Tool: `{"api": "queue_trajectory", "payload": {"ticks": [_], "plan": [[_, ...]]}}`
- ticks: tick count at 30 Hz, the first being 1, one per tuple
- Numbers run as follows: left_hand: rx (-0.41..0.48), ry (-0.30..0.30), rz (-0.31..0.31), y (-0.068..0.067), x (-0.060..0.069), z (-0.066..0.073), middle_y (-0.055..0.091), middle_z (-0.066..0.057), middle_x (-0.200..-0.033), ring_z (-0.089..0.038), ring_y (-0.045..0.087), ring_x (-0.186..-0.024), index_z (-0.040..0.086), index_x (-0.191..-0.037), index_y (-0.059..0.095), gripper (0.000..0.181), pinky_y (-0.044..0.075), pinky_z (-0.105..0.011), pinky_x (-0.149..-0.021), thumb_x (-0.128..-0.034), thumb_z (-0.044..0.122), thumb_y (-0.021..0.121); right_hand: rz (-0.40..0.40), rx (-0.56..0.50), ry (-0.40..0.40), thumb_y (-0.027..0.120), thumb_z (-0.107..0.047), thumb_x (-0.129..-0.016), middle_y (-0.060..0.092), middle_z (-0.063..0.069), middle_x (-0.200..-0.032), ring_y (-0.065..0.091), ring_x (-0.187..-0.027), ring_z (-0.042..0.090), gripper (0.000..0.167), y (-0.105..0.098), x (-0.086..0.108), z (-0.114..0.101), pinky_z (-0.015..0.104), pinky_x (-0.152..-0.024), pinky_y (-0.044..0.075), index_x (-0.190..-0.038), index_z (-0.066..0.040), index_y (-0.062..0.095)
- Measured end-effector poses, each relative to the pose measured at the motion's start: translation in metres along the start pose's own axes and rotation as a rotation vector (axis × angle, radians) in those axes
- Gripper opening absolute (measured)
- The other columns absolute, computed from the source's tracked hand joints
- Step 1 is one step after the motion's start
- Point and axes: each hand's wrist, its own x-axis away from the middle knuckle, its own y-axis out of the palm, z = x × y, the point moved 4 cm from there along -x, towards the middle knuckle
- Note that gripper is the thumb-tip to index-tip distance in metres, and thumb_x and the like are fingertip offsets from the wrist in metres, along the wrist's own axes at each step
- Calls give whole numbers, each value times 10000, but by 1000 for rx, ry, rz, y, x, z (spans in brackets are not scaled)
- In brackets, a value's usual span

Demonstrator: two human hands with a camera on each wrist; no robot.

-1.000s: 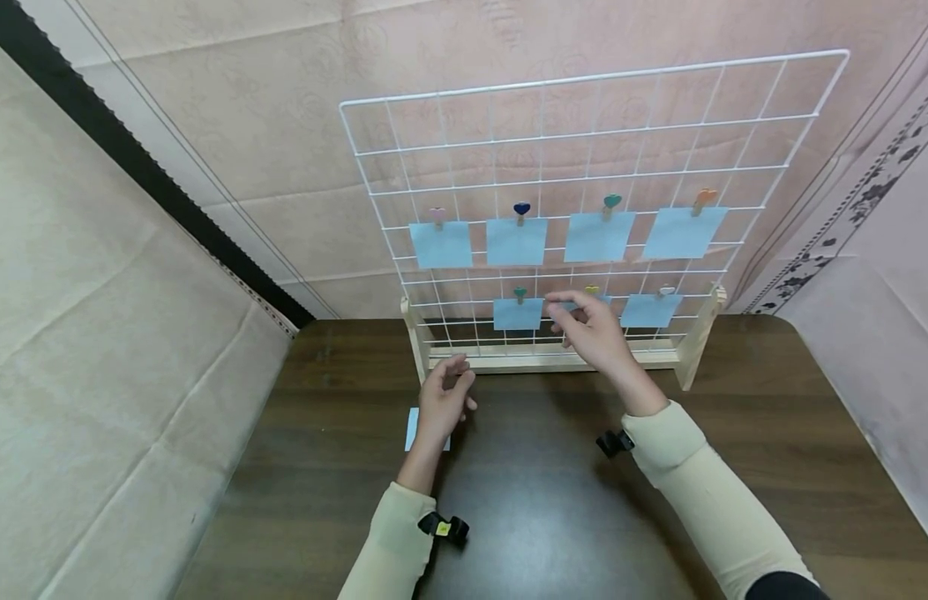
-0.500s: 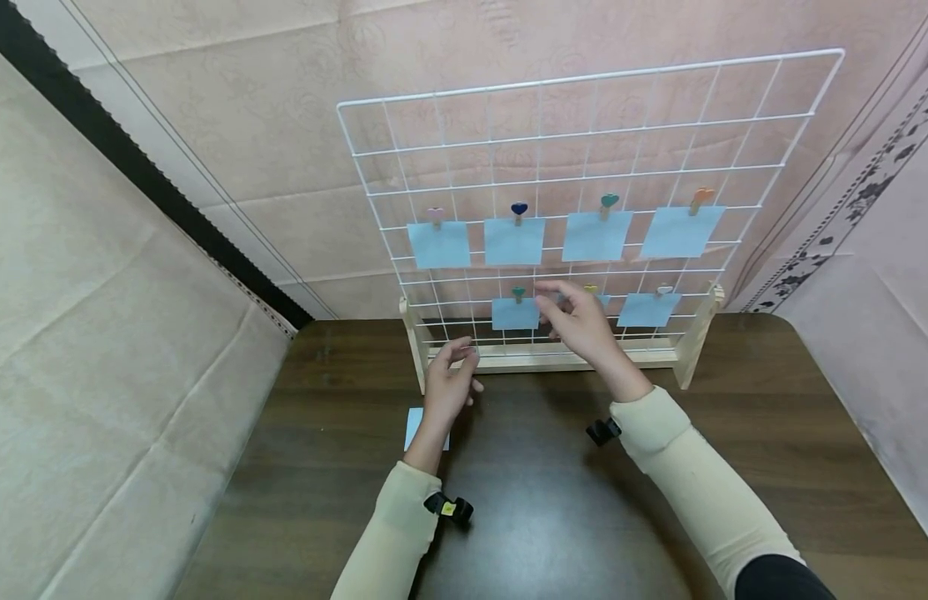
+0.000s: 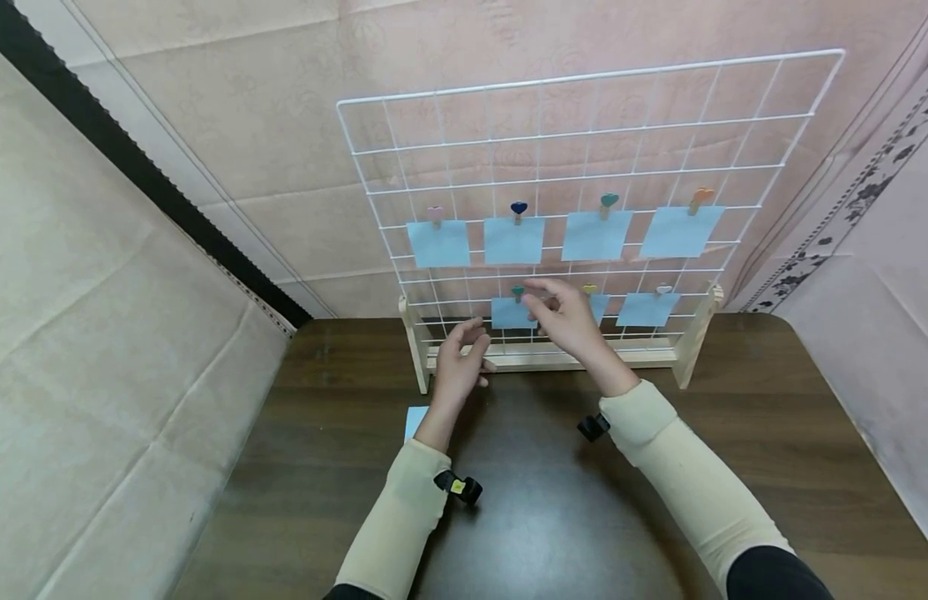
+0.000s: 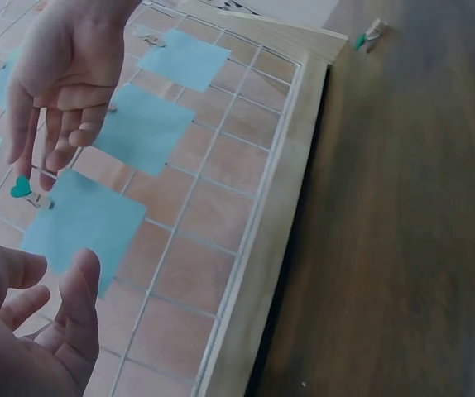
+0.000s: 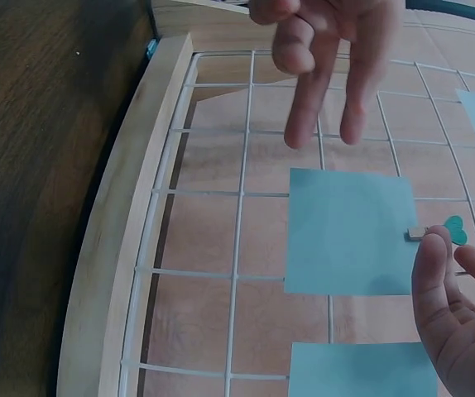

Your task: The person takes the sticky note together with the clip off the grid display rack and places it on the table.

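A blue note (image 3: 509, 313) hangs by a green heart clip (image 3: 518, 291) in the rack's lower row. My right hand (image 3: 571, 321) is at this clip, thumb and fingers bent loosely around it; in the right wrist view the thumb overlaps the clip (image 5: 418, 234), without a plain pinch. My left hand (image 3: 460, 367) is raised by the note's lower left side, fingers apart and nothing between them. In the left wrist view both hands flank the note (image 4: 93, 223), and the green heart (image 4: 21, 187) shows just under the right fingertips.
The white wire rack (image 3: 591, 77) stands in a wooden base (image 3: 524, 363). Four clipped notes, one with a blue heart (image 3: 518, 207), form the upper row. Two more hang lower right. Another note (image 3: 415, 421) lies under my left forearm. A loose clip (image 4: 371, 35) lies beside the base.
My left hand has moved up and right to the rack's lower edge. The right hand has shifted left, uncovering part of the middle lower note and reaching the green heart clip.
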Motion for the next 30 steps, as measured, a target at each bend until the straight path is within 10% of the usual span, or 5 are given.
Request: {"api": "queue_trajectory", "payload": {"ticks": [23, 30], "plan": [[36, -72, -41, 10, -22, 2, 684, -159, -1342, -149, 708, -645, 119, -1510, 553, 445, 538, -243, -482, -1075, 181, 627, 32, 29, 20, 578, -240, -1109, 589, 196, -1246, 623, -687, 370, 412, 16, -12, 0, 341, -556, 522, -1474, -50, 599], [6, -74, -72, 15, -26, 7, 732, -147, -1112, -148, 653, -582, 68, -1429, 603, 398, 560, -326, -502, -1065, 222, 647, 61, 53, 21, 585, -224, -1105, 608, 187, -1210, 649, -740, 318, 373, 17, -13, 1, 326, -571, 493, -1439, -67, 640]]}}
